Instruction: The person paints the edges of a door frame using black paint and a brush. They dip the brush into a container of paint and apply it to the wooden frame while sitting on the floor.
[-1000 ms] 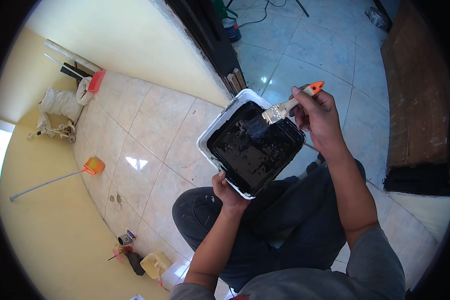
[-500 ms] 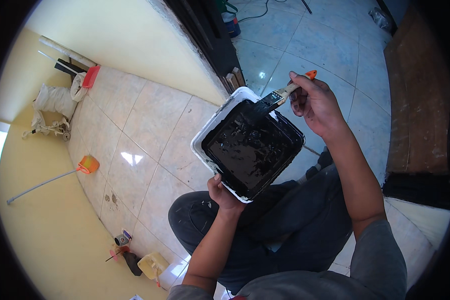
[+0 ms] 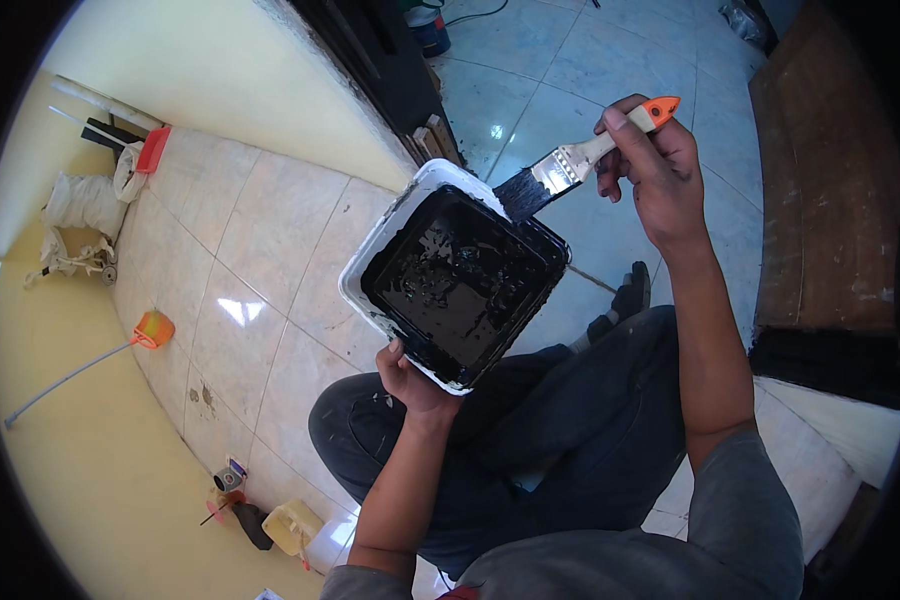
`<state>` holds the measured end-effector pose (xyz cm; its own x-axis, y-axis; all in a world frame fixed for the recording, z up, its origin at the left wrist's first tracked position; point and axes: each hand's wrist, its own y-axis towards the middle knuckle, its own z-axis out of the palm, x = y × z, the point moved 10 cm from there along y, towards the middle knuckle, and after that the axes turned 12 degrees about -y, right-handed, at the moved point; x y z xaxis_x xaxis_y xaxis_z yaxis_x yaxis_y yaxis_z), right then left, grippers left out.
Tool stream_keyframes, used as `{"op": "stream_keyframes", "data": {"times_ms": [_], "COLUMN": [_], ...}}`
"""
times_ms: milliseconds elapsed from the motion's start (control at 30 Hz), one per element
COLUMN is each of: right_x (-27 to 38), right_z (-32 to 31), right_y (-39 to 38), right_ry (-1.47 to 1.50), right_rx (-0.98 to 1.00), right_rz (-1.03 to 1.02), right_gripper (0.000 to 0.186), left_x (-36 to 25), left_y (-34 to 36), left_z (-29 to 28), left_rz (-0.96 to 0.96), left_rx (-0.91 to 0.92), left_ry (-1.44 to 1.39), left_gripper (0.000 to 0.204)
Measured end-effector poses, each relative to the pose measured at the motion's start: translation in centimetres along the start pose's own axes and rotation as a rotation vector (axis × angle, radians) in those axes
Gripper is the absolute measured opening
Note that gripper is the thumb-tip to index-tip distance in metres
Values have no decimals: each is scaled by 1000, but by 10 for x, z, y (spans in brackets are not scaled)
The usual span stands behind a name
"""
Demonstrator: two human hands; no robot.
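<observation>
A white square paint tub point(image 3: 358, 258) with black paint point(image 3: 460, 290) inside rests above my bent knees. My left hand point(image 3: 417, 385) grips its near edge, thumb over the rim and fingers hidden underneath. In my right hand point(image 3: 660, 175) is a paintbrush point(image 3: 568, 165) with a pale handle and an orange tip. Its dark, paint-wet bristles touch or hang just over the tub's right rim; which of these I cannot tell. Black smears mark the fingers of my right hand.
A dark door frame point(image 3: 370, 75) and wall end stand ahead, a brown wooden panel point(image 3: 820, 200) at right. On the tiled floor at left lie an orange scoop point(image 3: 154, 329) with a long handle, a red dustpan point(image 3: 152, 151), white sacks point(image 3: 85, 202) and a yellow jerrycan point(image 3: 292, 527).
My right hand has raised the brush out of the paint to the tub's right rim. The tub and my left hand appear shifted left in view, as does the whole room.
</observation>
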<state>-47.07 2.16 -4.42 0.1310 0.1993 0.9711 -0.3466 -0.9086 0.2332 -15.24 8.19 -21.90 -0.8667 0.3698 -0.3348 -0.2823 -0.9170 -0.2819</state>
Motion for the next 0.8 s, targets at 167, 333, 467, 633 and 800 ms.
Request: {"op": "stream_keyframes", "data": {"times_ms": [167, 333, 467, 633, 800], "right_x": [-7, -47, -58, -74, -57], "right_z": [-6, -7, 10, 37, 65], "right_y": [3, 17, 40, 61, 62], "right_ry": [58, 317, 365, 220, -5], "right_rx": [26, -28, -129, -336, -435], "right_rz": [67, 293, 278, 226, 94], "right_gripper": [25, 30, 28, 25, 30], "left_x": [1, 0, -11, -36, -58], "left_y": [1, -3, -6, -8, -9], "left_z": [0, 5, 4, 11, 2], "left_rz": [1, 15, 73, 176, 307], "left_rx": [2, 13, 18, 85, 3], "left_ry": [-7, -30, -40, -83, -78], "left_gripper": [74, 72, 69, 69, 68]}}
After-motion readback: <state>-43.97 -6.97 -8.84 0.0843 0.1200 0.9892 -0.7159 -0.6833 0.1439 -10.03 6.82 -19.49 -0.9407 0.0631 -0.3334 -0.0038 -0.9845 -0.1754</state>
